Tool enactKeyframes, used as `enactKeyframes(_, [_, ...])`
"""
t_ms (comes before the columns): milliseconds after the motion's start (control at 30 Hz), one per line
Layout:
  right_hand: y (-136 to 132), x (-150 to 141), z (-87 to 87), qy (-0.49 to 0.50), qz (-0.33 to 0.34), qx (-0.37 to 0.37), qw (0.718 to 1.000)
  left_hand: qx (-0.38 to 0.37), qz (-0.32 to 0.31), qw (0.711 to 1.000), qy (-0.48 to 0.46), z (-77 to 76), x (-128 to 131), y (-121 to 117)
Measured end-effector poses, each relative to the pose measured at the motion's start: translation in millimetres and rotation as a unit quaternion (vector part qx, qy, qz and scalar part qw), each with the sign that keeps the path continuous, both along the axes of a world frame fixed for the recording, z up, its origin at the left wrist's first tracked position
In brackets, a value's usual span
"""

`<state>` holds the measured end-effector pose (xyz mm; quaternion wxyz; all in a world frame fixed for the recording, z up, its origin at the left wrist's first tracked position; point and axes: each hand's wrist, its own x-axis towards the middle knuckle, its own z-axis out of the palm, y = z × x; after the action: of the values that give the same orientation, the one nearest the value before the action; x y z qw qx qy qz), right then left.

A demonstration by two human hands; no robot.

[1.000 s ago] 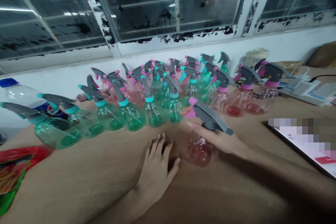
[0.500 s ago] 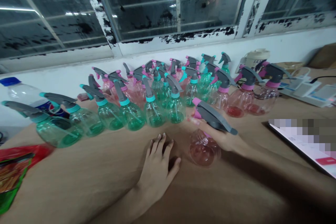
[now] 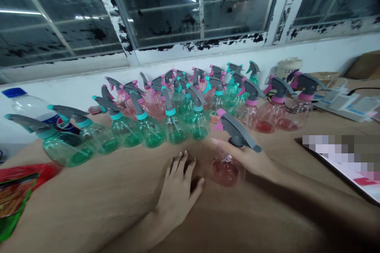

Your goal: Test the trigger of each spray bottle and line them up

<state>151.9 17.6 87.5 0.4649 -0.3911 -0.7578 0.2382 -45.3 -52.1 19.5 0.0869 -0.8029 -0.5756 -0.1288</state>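
Note:
My right hand (image 3: 252, 158) is wrapped round a pink see-through spray bottle (image 3: 227, 168) with a grey trigger head (image 3: 237, 131), which stands on the brown table (image 3: 103, 201) just in front of me. My left hand (image 3: 178, 189) lies flat on the table to the left of that bottle, fingers stretched out, holding nothing. Behind both hands stands a crowd of several spray bottles: green ones (image 3: 148, 128) with teal collars to the left and middle, pink ones (image 3: 273, 112) with pink collars to the right.
A water bottle with a blue cap (image 3: 28, 106) lies at the far left by the wall. A red and green snack bag (image 3: 13, 197) is at the left edge. White devices (image 3: 347, 104) and a white jar (image 3: 286, 67) sit at the back right, a sheet (image 3: 353, 170) at right.
The pink bottle in my right hand tipped a little to the right, then came back upright and slightly leftward. My left hand has stayed flat on the table.

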Motion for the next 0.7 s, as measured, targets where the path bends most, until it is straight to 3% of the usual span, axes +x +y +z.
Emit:
enactKeyframes(300, [0.5,-2.2,-6.3,0.066,0.016,-0.021,0.998,-0.005,0.0,1.0,0.005,2.4,0.8,-0.2])
enactKeyframes(700, [1.9,4.4,5.3,-0.018,0.044,0.033,0.998,0.004,-0.001,1.0,0.008,-0.2,-0.7,0.6])
